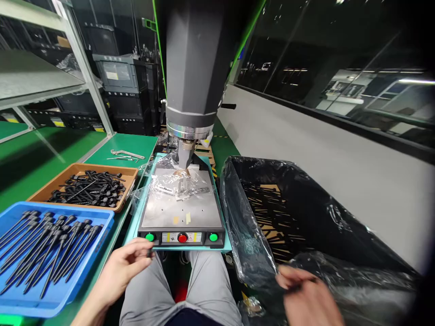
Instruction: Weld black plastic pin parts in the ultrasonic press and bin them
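My left hand (127,265) is beside the left green button (149,237) of a press. Its thumb and fingers are pinched on a small black piece (149,252), whose kind I cannot make out. My right hand (307,294), smeared by motion, is at the near edge of a bin lined with black plastic (244,244). Its fingers are curled around something dark that I cannot identify. Inside the bin lie many thin black rods (268,208). The press has a metal plate (152,217), a fixture under clear film (183,185) and a pointed head (185,154) above it.
A blue tray (107,222) of long black rods with thick heads stands at left, with a brown tray (78,168) of similar black parts behind it. Wrenches (127,155) lie on the green bench (112,142). A red button (182,237) and another green button (213,237) are on the press front.
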`<state>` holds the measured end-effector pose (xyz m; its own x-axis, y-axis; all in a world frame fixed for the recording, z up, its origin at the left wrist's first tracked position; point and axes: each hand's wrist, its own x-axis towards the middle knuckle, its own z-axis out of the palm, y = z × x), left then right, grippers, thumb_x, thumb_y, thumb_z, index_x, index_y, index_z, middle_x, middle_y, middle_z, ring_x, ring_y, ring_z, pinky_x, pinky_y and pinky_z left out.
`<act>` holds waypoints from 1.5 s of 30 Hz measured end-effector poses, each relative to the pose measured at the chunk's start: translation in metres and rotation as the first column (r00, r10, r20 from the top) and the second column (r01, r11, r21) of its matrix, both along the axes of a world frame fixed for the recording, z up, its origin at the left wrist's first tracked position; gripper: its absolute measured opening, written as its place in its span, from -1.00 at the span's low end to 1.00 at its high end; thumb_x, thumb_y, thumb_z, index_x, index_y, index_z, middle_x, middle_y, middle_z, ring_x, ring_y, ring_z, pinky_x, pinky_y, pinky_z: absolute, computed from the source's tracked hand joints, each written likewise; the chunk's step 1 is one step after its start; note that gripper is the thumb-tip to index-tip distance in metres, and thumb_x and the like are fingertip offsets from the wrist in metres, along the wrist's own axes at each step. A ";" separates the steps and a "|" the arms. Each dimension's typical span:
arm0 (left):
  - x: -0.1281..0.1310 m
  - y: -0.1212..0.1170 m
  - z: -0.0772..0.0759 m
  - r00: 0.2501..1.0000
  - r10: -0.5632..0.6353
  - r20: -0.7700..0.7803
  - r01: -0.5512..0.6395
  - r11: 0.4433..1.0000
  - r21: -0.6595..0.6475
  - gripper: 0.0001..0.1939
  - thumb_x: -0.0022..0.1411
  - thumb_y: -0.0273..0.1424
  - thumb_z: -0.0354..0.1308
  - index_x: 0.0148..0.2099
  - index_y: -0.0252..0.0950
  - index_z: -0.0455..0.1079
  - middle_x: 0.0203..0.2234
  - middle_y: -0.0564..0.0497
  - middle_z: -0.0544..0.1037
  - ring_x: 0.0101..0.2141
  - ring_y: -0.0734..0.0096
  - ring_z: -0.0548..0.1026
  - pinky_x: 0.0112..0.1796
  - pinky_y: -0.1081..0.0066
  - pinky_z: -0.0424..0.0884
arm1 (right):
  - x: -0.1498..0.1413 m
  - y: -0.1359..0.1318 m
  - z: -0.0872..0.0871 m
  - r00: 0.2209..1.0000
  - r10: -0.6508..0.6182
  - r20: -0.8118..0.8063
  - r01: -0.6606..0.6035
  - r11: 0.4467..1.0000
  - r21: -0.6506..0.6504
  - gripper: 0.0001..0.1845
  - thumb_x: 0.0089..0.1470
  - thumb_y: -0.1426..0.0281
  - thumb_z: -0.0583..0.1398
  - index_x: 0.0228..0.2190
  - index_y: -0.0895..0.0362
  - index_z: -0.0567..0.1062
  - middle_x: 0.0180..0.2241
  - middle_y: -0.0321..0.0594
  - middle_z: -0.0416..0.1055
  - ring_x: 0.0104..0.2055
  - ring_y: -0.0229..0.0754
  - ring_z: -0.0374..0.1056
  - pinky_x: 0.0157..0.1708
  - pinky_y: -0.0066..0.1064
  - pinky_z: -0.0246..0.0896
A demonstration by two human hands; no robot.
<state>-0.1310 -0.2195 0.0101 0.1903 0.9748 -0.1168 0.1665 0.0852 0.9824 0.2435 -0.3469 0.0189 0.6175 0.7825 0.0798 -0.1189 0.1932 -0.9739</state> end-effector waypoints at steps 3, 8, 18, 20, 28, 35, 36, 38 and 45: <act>0.041 0.001 -0.005 0.969 -0.122 0.213 0.131 0.991 -0.027 -0.65 -0.11 -0.25 0.44 -0.22 -0.23 0.60 -0.30 -0.06 0.50 -0.38 0.38 0.45 -0.28 0.35 0.46 | -0.049 0.037 -0.004 0.964 0.203 -0.169 -0.192 0.978 0.080 -0.72 0.00 0.12 0.33 -0.37 0.06 0.51 -0.41 -0.23 0.32 -0.46 -0.25 0.21 -0.52 -0.40 0.21; 0.061 -0.011 -0.006 0.937 -0.100 0.335 0.126 0.990 -0.057 -0.68 -0.16 -0.36 0.47 -0.25 -0.21 0.61 -0.40 -0.01 0.46 -0.43 0.46 0.39 -0.35 0.43 0.39 | -0.110 0.081 -0.009 0.874 0.314 -0.370 -0.257 0.946 0.197 -0.81 0.05 0.21 0.33 -0.39 0.03 0.48 -0.43 -0.33 0.32 -0.37 -0.25 0.31 -0.35 -0.36 0.31; 0.073 -0.021 -0.017 0.928 -0.021 0.372 0.044 0.997 -0.055 -0.69 -0.17 -0.40 0.47 -0.26 -0.21 0.61 -0.37 -0.01 0.49 -0.47 0.49 0.35 -0.42 0.45 0.34 | -0.122 0.100 -0.015 0.748 0.243 -0.617 -0.154 0.969 0.195 -0.80 0.00 0.20 0.36 -0.40 -0.03 0.47 -0.40 -0.42 0.34 -0.27 -0.27 0.37 -0.04 -0.21 0.36; 0.078 -0.020 -0.021 0.922 0.034 0.385 -0.020 0.999 -0.041 -0.68 -0.16 -0.39 0.47 -0.25 -0.20 0.61 -0.35 -0.01 0.49 -0.45 0.49 0.35 -0.41 0.45 0.34 | -0.121 0.101 -0.016 0.749 0.252 -0.613 -0.157 0.966 0.205 -0.80 0.00 0.19 0.36 -0.40 -0.03 0.47 -0.40 -0.43 0.35 -0.26 -0.27 0.38 0.00 -0.16 0.35; 0.068 -0.011 -0.025 0.947 0.117 0.298 -0.133 0.991 0.031 -0.67 -0.09 -0.37 0.44 -0.19 -0.21 0.61 -0.46 0.01 0.43 -0.37 0.41 0.36 -0.33 0.39 0.36 | -0.102 0.086 -0.048 0.770 0.424 -0.477 -0.399 0.903 0.159 -0.81 -0.03 0.23 0.39 -0.40 0.02 0.54 -0.30 -0.25 0.52 -0.22 -0.12 0.46 -0.14 -0.15 0.41; 0.068 -0.009 -0.018 0.983 0.066 0.174 -0.088 0.989 0.121 -0.66 -0.01 -0.31 0.40 -0.13 -0.20 0.59 -0.35 -0.07 0.56 -0.29 0.29 0.47 -0.24 0.30 0.46 | -0.100 0.070 -0.090 0.763 0.482 -0.430 -0.557 0.829 -0.058 -0.73 -0.09 0.21 0.41 -0.38 0.11 0.59 -0.39 -0.17 0.55 -0.34 -0.08 0.50 -0.22 -0.17 0.42; 0.070 -0.010 -0.019 0.981 0.061 0.182 -0.083 0.990 0.115 -0.67 0.02 -0.30 0.38 -0.11 -0.19 0.58 -0.27 -0.09 0.58 -0.23 0.24 0.50 -0.21 0.27 0.48 | -0.103 0.069 -0.093 0.774 0.485 -0.407 -0.554 0.830 -0.064 -0.73 -0.10 0.21 0.42 -0.38 0.11 0.59 -0.43 -0.18 0.54 -0.38 -0.11 0.49 -0.27 -0.22 0.41; 0.074 -0.011 -0.022 0.977 0.053 0.206 -0.074 0.993 0.094 -0.67 0.10 -0.28 0.32 -0.05 -0.14 0.55 -0.13 -0.09 0.59 -0.12 0.16 0.52 -0.17 0.23 0.52 | -0.107 0.066 -0.098 0.799 0.496 -0.340 -0.544 0.837 -0.055 -0.76 -0.08 0.23 0.40 -0.39 0.10 0.59 -0.48 -0.21 0.53 -0.44 -0.17 0.45 -0.34 -0.31 0.38; 0.086 -0.021 -0.029 0.990 0.049 0.135 -0.070 0.986 0.154 -0.64 0.24 -0.24 0.16 0.07 -0.14 0.47 0.03 -0.09 0.51 -0.04 0.12 0.51 -0.20 0.23 0.58 | -0.115 0.059 -0.096 0.886 0.455 -0.089 -0.459 0.888 -0.026 -0.85 0.02 0.26 0.33 -0.41 0.08 0.56 -0.43 -0.23 0.51 -0.51 -0.22 0.40 -0.41 -0.34 0.35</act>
